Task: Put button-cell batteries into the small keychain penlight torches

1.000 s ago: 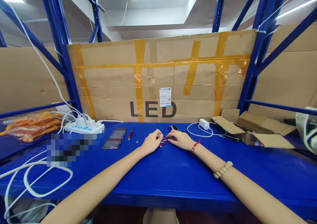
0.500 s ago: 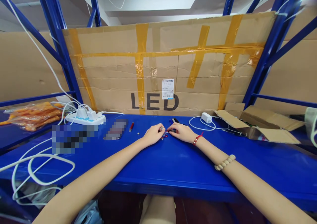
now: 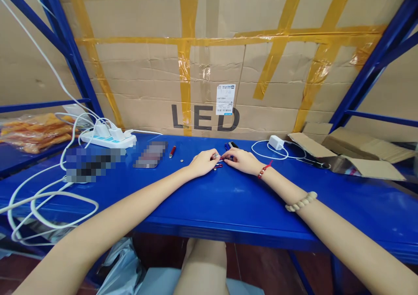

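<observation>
My left hand (image 3: 204, 162) rests at the middle of the blue table (image 3: 202, 208), fingers curled, with a small silvery spot showing at the fingertips. Facing it, my right hand (image 3: 243, 161) is closed at the fingertips on something small that I cannot make out. The fingertips of both hands almost meet. Just below them lies a small red piece (image 3: 218, 166) with a shiny end. Blue and black pen-like items (image 3: 231, 146) lie behind my right hand. To the left are a short red pen-like stick (image 3: 172, 152) and a tiny round silver piece (image 3: 182, 160).
A blurred phone-like slab (image 3: 150, 155) and a white power strip (image 3: 107, 139) with looping cables lie left. A bag of orange items (image 3: 35, 132) is farther left. Right stand a white charger (image 3: 276, 142) and an open cardboard box (image 3: 359, 155). A taped cardboard sheet (image 3: 146, 86) closes the back.
The view has tilted down and come closer, so more of the floor and legs shows. Both hands stay together at the same place, with little visible finger movement.
</observation>
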Motion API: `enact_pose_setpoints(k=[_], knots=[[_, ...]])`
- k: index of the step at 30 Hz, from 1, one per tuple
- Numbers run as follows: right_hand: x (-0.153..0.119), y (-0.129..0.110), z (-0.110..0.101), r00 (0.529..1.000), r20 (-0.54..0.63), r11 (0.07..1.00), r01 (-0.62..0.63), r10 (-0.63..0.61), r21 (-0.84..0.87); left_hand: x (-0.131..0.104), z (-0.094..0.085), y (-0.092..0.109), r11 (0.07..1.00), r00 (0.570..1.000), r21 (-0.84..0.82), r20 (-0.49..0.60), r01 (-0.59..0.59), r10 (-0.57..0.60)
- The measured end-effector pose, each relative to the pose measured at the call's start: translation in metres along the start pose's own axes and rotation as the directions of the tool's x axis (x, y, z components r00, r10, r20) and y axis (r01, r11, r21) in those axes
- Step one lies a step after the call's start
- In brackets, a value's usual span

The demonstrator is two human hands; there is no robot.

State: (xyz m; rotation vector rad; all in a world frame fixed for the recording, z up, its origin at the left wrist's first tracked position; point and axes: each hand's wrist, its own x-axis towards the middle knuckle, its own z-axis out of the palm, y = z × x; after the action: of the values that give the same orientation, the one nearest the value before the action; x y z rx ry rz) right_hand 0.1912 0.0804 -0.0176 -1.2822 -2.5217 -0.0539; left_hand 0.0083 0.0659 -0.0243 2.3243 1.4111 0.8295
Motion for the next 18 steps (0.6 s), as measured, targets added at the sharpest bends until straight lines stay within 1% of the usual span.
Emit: enact_pose_setpoints(k=[4,11,18], knots=[[0.0001,0.0002,-0.0004,1.000,-0.002,1.000,0.000,0.000,0.007,-0.0004,-0.0001,0.0006,1.000,1.000,0.003,0.002,0.002,-0.002],[0.0006,0.0007,0.0000,0.999,-0.015,0.999,0.041,-0.041,0.012,-0.0010,-0.0020,0.0032,1.000,1.000,0.026,0.000,0.007,-0.007],[-0.0004,-0.0049,-0.0042,1.000,-0.012,1.000,-0.002,0.002,0.000,-0.0018,-0.0036,0.0041,0.999,1.000,0.039,0.006,0.005,-0.005]])
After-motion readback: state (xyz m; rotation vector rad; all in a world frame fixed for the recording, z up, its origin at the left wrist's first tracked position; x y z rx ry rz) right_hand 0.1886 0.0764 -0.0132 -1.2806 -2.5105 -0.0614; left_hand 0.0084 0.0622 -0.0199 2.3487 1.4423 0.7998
